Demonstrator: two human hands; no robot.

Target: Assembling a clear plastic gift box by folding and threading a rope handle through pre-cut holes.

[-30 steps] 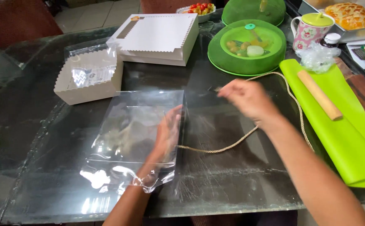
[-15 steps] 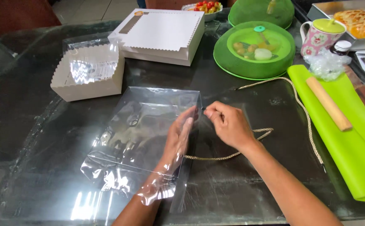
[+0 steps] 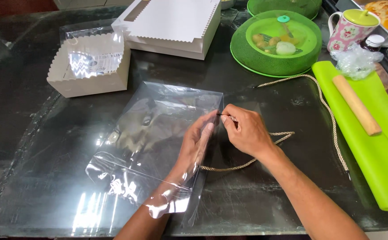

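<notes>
A scallop-edged white cardboard box (image 3: 89, 66) stood at the far left of the dark glass table (image 3: 20, 133). Nearer the middle lay the clear plastic bag (image 3: 145, 133), flat on the table, with the left hand (image 3: 198, 142) slid inside it, fingers loosely extended and pressed against its right side wall. Just beside it, the right hand (image 3: 246, 131) pinched the dark tip of the beige twisted cord (image 3: 247, 163) against that wall, fingers curled tight. A lime-green mat (image 3: 376, 160) lay at the right.
</notes>
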